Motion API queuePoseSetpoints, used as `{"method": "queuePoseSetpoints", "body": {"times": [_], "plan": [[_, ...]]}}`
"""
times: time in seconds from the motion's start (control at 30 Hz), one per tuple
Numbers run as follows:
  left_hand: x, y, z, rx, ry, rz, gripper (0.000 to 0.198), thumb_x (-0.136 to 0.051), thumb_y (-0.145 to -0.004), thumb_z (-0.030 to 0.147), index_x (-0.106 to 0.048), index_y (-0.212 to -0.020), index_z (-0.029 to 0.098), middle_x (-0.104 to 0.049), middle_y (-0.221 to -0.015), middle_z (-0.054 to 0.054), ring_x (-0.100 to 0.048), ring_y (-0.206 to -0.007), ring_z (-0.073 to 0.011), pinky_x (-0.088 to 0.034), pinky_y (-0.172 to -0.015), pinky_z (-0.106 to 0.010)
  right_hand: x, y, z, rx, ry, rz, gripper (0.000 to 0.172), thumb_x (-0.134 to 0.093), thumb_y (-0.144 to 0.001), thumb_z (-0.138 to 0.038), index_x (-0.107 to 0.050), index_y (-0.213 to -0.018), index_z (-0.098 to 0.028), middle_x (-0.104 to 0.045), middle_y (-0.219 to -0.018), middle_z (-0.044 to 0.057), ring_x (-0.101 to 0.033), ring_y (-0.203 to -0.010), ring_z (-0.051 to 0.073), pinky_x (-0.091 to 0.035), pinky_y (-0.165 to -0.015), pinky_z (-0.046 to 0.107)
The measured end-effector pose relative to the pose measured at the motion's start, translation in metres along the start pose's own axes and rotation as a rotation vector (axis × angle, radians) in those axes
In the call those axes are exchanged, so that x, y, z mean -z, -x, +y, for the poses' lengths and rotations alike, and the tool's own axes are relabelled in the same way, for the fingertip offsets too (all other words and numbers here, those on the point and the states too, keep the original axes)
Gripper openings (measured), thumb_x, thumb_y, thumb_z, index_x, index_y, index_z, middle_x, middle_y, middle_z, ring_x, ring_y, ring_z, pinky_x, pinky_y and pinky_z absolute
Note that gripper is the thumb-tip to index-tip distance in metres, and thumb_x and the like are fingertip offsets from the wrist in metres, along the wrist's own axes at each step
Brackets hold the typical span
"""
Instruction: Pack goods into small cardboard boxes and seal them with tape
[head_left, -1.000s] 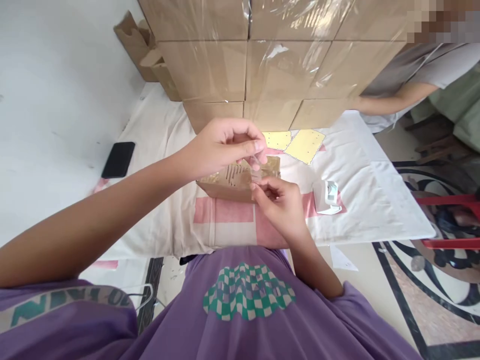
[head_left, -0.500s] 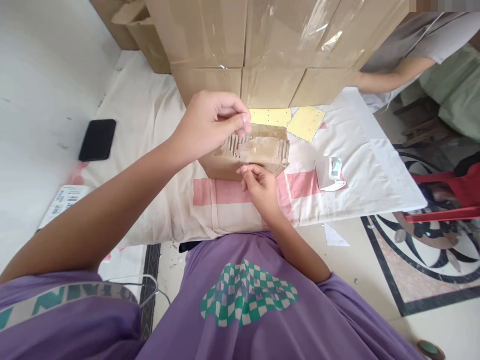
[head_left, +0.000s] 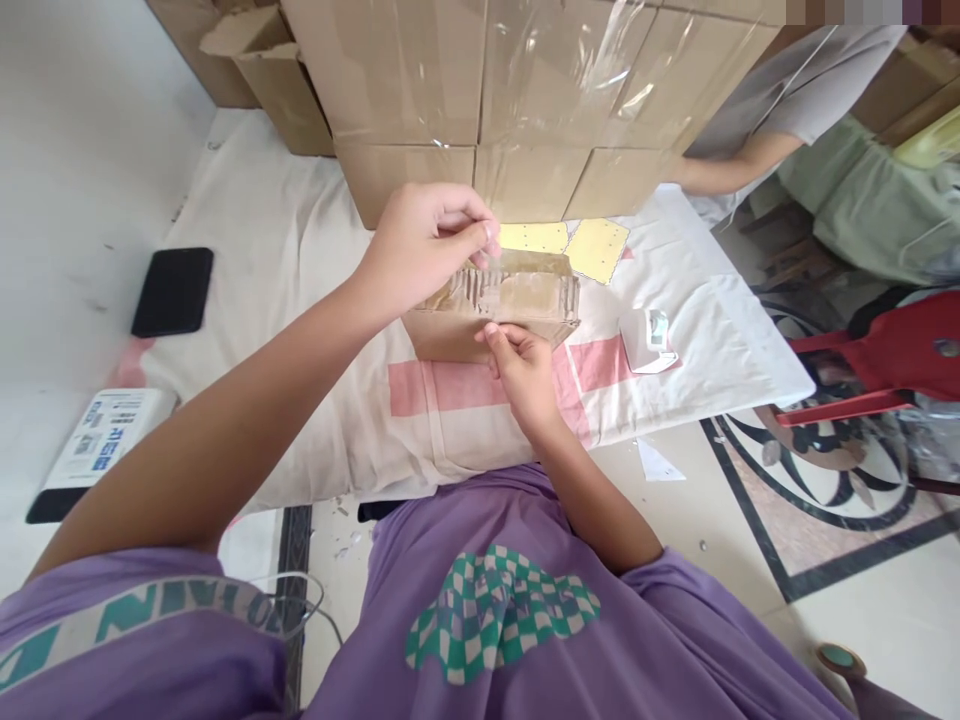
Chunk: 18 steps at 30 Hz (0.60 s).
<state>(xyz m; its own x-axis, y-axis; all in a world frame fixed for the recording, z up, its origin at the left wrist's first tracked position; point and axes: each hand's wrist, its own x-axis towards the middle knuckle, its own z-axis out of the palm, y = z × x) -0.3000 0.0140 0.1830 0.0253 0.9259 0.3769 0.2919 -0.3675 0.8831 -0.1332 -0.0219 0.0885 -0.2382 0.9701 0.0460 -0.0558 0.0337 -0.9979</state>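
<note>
A small cardboard box [head_left: 465,335] with a torn, ridged top edge and shiny tape sits on the cloth-covered table. Above its left part, my left hand [head_left: 442,235] is closed in a pinch; what lies between its fingertips is too small to make out, perhaps clear film. At the front face of the box, my right hand [head_left: 521,365] is also pinched, fingertips touching near the upper edge. Two yellow perforated pieces [head_left: 598,250] lie just behind the box. To the right stands a small white container [head_left: 646,340].
Large taped cartons [head_left: 540,80] stand along the back. A black phone [head_left: 172,290] and a white printed box [head_left: 116,430] lie at left. Another person's forearm [head_left: 720,172] reaches in at the back right, above a red chair [head_left: 892,350].
The view has shifted slightly, so surrounding things appear moved. Both hands keep nearly the same pinched poses at the box.
</note>
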Motion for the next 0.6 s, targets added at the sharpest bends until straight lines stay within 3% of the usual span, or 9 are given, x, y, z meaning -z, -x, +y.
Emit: {"method": "queuePoseSetpoints", "body": {"times": [0.23, 0.6], "plan": [[-0.001, 0.004, -0.003, 0.008, -0.042, -0.022, 0.015, -0.067, -0.093, 0.022, -0.070, -0.078, 0.019, -0.078, -0.082, -0.003, -0.073, -0.071, -0.0154, -0.059, -0.072, -0.028, -0.007, -0.001, 0.010, -0.063, -0.055, 0.058, 0.051, -0.068, -0.088, -0.066, -0.067, -0.071, -0.018, -0.040, -0.048, -0.007, -0.032, -0.047, 0.008, -0.028, -0.051, 0.026], [-0.002, 0.013, 0.005, -0.023, -0.105, 0.019, 0.017, -0.064, -0.093, 0.034, -0.073, -0.083, 0.024, -0.079, -0.085, -0.003, -0.074, -0.073, -0.0177, -0.059, -0.071, -0.029, -0.017, -0.002, 0.013, -0.103, -0.134, 0.123, 0.050, -0.070, -0.083, -0.067, -0.069, -0.072, -0.019, -0.040, -0.046, -0.008, -0.033, -0.047, 0.009, -0.028, -0.051, 0.027]]}}
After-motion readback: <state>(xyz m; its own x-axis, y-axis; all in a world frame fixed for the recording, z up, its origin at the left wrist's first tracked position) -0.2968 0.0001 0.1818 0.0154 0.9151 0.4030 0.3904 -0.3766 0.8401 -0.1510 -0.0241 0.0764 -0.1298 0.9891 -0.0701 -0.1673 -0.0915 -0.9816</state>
